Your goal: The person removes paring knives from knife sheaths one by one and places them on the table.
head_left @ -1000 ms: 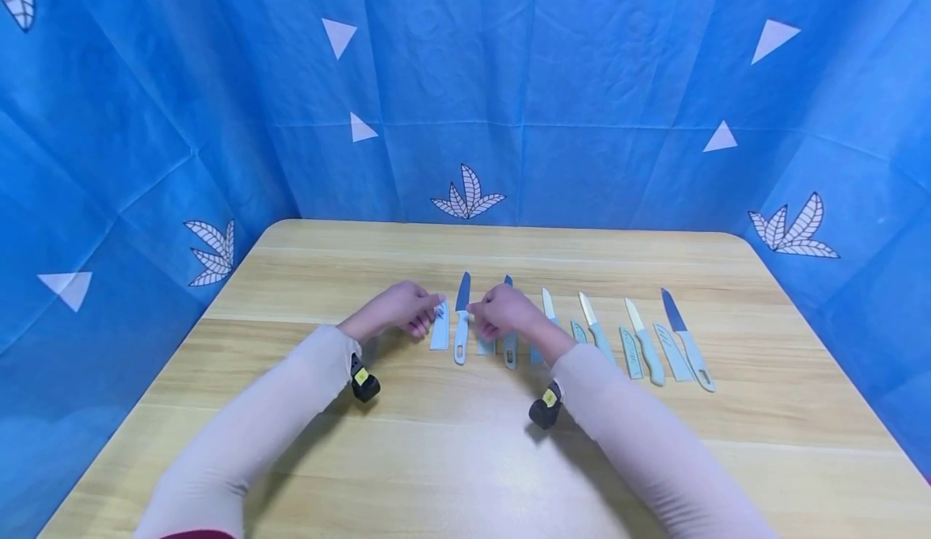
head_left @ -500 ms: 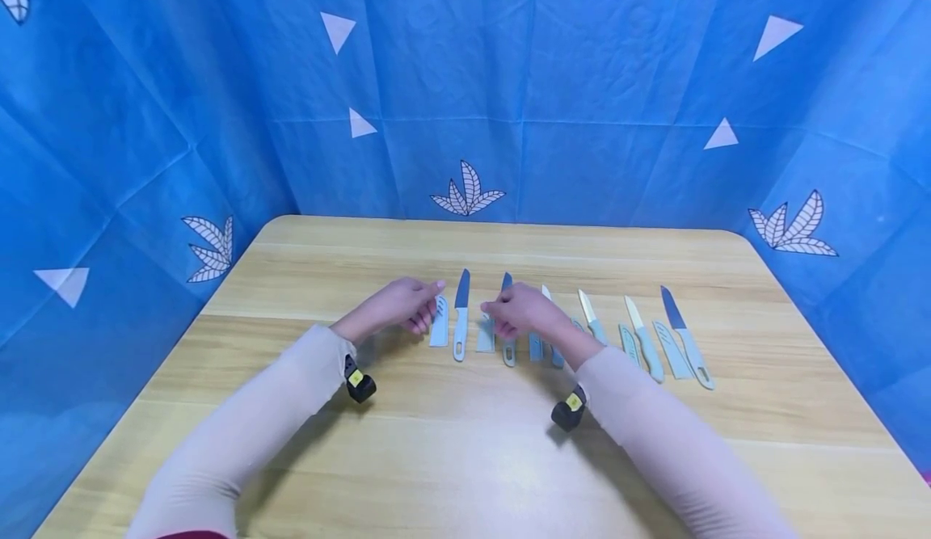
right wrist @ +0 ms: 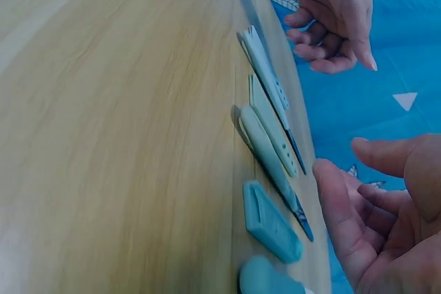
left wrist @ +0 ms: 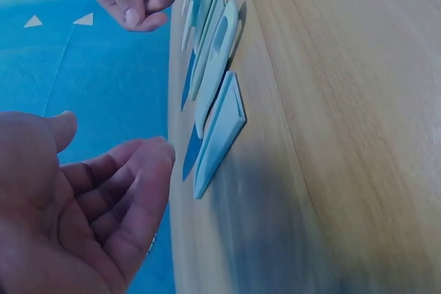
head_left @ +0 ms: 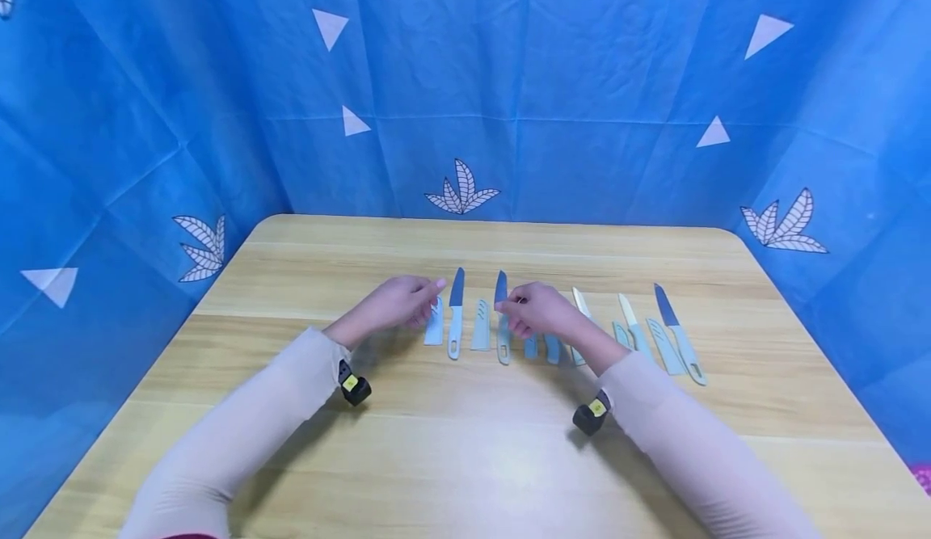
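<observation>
My left hand [head_left: 396,303] hovers over the leftmost pale-blue knife sheath [head_left: 434,333], fingers loosely bent and holding nothing. To the right of that sheath lies a knife [head_left: 455,329] with a dark blade and light-blue handle. A second sheath [head_left: 481,327] and a second dark-bladed knife [head_left: 503,337] come after it. My right hand [head_left: 541,310] is held above the row beside this second knife, with nothing in its relaxed fingers; it partly hides the things below. In the right wrist view, a gap shows between the right hand [right wrist: 386,218] and a teal sheath [right wrist: 271,222].
Farther right in the row are a light-bladed knife [head_left: 636,329], a slotted sheath [head_left: 665,347] and a large dark-bladed knife [head_left: 680,335]. They lie on a wooden table [head_left: 465,450]. A blue patterned curtain [head_left: 582,78] hangs behind it.
My right hand has moved right along the row, from beside the first knife to beside the second, uncovering the second sheath. My left hand stays nearly in place.
</observation>
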Demonstrator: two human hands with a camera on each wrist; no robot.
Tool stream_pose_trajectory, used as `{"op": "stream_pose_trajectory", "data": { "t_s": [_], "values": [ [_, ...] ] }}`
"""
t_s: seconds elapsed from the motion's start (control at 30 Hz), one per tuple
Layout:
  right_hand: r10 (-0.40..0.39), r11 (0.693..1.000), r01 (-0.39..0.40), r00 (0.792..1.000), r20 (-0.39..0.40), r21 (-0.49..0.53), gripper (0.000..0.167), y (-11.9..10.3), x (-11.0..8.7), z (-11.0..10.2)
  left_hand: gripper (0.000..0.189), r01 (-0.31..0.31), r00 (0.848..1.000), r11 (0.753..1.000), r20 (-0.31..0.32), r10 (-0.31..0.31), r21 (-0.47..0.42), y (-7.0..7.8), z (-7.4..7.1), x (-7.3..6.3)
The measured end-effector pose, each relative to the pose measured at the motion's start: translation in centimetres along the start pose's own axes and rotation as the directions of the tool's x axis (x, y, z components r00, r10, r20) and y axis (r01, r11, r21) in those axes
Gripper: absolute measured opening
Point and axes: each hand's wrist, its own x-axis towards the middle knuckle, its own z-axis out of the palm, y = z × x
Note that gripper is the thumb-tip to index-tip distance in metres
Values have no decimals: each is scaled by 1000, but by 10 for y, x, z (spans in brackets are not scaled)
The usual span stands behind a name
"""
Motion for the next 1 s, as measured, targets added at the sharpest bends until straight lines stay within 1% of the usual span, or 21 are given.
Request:
{"op": "stream_pose_trajectory", "data": {
  "t_s": [0.13,0.27,0.4,0.5,0.67,0.73,0.83,0.93,1.0],
  "values": [
    [-31,998,30,1000,-4,-55,31,2,-7,-6,64,-46,998,995,-38,50,94,2,-1,-3],
    [-70,991,67,997,-23,-113,31,6,-14,-14,60,-104,990,979,-78,119,174,4,-2,-6],
    [-119,977,107,991,-54,-183,27,10,-20,-20,50,-145,978,967,-116,172,210,5,-2,-8],
    [-159,959,135,984,-81,-248,24,12,-25,-24,47,-161,971,962,-137,194,222,4,0,-10],
    [-221,926,171,968,-115,-335,20,15,-34,-31,58,-169,964,959,-164,209,229,3,2,-16],
    [-232,919,176,965,-124,-352,20,17,-37,-35,60,-181,958,953,-173,227,244,2,2,-18],
    [-246,912,183,960,-135,-367,27,21,-42,-40,58,-203,950,939,-175,257,278,1,2,-20],
    [-282,897,208,949,-141,-389,40,26,-47,-43,55,-219,946,924,-164,280,313,0,1,-22],
    [-308,881,225,941,-143,-416,47,29,-50,-45,56,-220,946,915,-156,285,337,-2,0,-24]
  ]
}}
